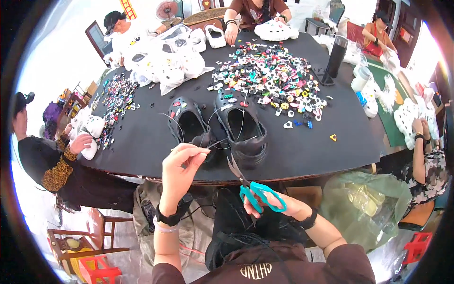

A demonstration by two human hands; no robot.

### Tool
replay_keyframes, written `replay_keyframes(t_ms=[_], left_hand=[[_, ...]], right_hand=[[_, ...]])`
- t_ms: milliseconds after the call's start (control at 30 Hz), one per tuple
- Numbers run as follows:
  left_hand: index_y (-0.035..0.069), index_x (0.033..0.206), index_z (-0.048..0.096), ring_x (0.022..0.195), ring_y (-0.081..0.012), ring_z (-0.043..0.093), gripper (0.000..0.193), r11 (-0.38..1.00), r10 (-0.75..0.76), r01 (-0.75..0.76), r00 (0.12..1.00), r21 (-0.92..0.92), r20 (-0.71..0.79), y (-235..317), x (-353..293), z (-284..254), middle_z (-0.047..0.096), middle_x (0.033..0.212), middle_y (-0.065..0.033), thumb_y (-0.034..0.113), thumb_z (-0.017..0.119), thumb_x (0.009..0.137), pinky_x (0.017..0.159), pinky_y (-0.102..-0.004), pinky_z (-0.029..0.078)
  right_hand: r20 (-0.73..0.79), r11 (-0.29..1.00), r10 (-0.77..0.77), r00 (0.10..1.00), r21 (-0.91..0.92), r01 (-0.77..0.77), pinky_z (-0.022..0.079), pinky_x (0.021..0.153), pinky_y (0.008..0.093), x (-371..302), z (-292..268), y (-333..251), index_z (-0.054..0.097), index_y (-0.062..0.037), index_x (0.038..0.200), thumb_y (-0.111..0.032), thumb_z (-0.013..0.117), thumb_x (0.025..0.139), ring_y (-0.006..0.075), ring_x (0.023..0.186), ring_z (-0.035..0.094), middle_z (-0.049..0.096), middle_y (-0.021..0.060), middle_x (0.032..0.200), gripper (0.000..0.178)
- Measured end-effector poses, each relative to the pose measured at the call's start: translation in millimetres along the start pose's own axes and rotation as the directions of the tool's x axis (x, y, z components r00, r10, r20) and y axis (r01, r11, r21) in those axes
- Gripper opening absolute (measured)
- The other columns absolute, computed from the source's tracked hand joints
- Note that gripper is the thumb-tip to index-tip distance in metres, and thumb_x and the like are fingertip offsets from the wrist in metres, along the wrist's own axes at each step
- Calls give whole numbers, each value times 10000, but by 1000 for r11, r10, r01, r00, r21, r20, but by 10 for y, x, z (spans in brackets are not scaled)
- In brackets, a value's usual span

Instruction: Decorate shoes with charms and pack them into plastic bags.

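Note:
Two black clogs stand side by side before me, the left clog (pixel 189 120) and the right clog (pixel 242 125), with small coloured charms on their toes. A thin pale strand (pixel 243 113) loops over both shoes. My left hand (pixel 182 165) is closed in a pinch beside the left clog's heel, apparently on that strand. In my right hand (pixel 295 208) are scissors (pixel 268 196) with teal handles, held at the table's near edge. Their blades point up toward the right clog's heel and look slightly parted.
A big heap of colourful charms (pixel 274 75) covers the table (pixel 156 161) beyond the shoes; a smaller heap (pixel 116 102) lies left. Bagged white clogs (pixel 170 68), a black cylinder on a stand (pixel 336 57) and a yellow triangular charm (pixel 333 137) are around. Several people work nearby.

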State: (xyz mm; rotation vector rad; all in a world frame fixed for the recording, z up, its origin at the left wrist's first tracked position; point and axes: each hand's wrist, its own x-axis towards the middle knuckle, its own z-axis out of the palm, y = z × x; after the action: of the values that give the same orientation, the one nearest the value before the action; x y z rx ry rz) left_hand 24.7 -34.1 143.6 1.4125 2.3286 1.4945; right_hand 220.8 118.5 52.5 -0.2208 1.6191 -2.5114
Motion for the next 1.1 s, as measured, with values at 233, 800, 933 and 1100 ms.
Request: replay_keyframes(t_ms=[233, 800, 933, 1100], left_hand=[[55, 882, 699, 714, -118, 571, 95, 995, 91, -90, 996, 36, -18, -73, -109, -10, 635, 819, -38, 57, 667, 793, 611, -227, 443], [-45, 874, 642, 721, -123, 491, 109, 839, -94, -93, 945, -536, -313, -370, -216, -284, 550, 905, -74, 41, 577, 862, 685, -245, 405], [-33, 866, 602, 775, -153, 489, 145, 798, 15, -243, 923, -551, -385, -426, 2, -349, 536, 905, -71, 89, 532, 904, 731, -286, 402], [-7, 1036, 548, 872, -158, 518, 186, 580, 53, -438, 862, -687, -505, -314, 503, -705, 542, 978, -78, 139, 517, 925, 843, -321, 425]], right_hand=[[-60, 994, -61, 996, 87, 66, 367, 659, 228, 239, -75, 75, 482, -111, 1116, -687, 366, 849, 81, 751, 517, 558, 10, 950, 646], [-760, 699, -516, 395, -640, -319, 469, 706, 242, -442, -379, -402, 557, -14, 1064, -79, 672, 788, 110, 815, 566, 585, 28, 901, 306], [-679, 508, -731, 66, -607, -611, 450, 819, 342, -900, -1069, -574, 544, -31, 1160, -129, 642, 805, 246, 944, 579, 593, 119, 1000, 381], [-552, 32, -780, 294, -505, -863, 424, 873, 393, -1511, -1645, -423, 557, -61, 1143, -209, 542, 880, 310, 1036, 548, 571, 129, 1147, 302]])
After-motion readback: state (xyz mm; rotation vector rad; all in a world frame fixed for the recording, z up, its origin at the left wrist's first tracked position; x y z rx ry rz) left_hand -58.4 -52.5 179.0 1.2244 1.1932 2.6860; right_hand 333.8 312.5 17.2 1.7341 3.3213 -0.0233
